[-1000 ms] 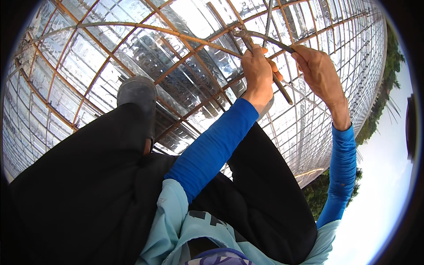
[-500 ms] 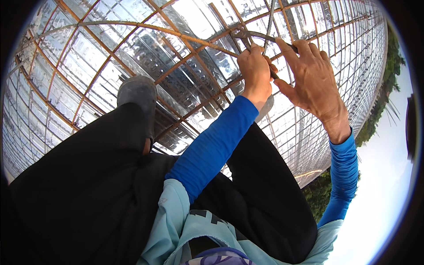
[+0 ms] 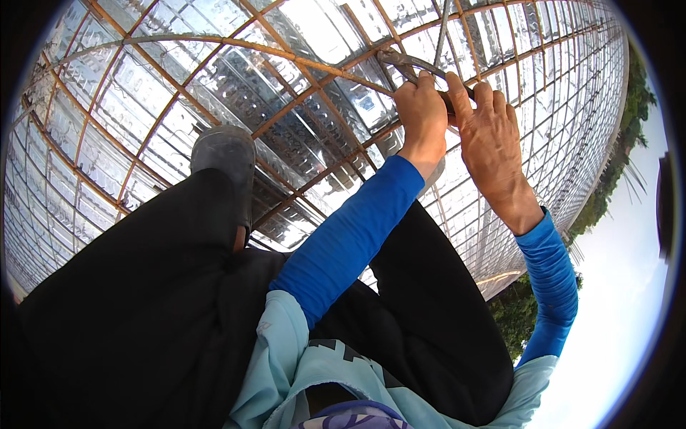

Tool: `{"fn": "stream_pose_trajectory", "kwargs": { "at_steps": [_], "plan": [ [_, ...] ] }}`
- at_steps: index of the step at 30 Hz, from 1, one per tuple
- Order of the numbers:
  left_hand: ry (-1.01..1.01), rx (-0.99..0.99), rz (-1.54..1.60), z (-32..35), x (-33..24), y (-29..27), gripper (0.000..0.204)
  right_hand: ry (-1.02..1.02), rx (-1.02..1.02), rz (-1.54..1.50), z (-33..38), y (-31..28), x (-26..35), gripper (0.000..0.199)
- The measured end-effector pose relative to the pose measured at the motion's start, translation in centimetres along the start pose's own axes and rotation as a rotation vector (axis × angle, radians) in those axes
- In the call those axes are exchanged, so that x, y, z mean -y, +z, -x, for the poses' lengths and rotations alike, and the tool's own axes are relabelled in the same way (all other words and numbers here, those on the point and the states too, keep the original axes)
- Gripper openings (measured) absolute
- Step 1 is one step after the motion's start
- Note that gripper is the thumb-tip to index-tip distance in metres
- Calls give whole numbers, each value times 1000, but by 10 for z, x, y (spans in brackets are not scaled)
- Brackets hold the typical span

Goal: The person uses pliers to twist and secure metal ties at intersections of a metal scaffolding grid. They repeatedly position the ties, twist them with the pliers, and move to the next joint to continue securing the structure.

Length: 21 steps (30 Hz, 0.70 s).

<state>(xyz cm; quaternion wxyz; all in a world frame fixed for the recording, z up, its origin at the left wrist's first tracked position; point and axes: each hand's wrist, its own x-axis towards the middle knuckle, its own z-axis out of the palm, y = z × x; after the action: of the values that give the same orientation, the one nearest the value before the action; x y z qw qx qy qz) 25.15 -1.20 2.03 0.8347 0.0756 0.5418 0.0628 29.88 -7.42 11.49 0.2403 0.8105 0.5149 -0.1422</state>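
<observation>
Dark metal pincers (image 3: 406, 61) reach over a crossing of rusty rebar (image 3: 314, 87), their jaws at the bars. My left hand (image 3: 423, 118) is closed around one handle, close behind the jaws. On the other handle my right hand (image 3: 493, 139) has its fingers curled, its thumb hidden behind the hand. The two hands almost touch, and the handles between them are partly covered. A thin grey rod (image 3: 442, 36) slants up just past the pincers. Whether wire sits in the jaws is too small to tell.
Rebar mesh spreads over shiny silvery sheeting (image 3: 207, 71) with gaps between the bars. One bent bar (image 3: 214, 40) arches above the mesh at the upper left. My dark boot (image 3: 223, 154) stands on the grid. Trees (image 3: 518, 314) and sky lie beyond the right edge.
My right hand has moved left and its fingers have curled in, bringing the pincers' handles together. My left hand has shifted slightly right.
</observation>
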Motion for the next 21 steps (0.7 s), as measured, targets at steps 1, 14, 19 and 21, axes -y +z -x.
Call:
{"fn": "stream_pose_trajectory", "kwargs": {
  "at_steps": [1,14,19,21],
  "plan": [
    [24,0,4,-3,3,-1,35,3,10,6,0,1,1,64],
    [334,-119,-479,-12,8,-20,50,-127,-70,114,-19,-13,-10,63],
    [83,51,-186,-3,-20,-16,34,-129,-70,-107,-23,-6,-27,61],
    [37,80,-106,-10,-18,-21,29,-116,-68,-213,-25,-13,-30,59]
  ]
}}
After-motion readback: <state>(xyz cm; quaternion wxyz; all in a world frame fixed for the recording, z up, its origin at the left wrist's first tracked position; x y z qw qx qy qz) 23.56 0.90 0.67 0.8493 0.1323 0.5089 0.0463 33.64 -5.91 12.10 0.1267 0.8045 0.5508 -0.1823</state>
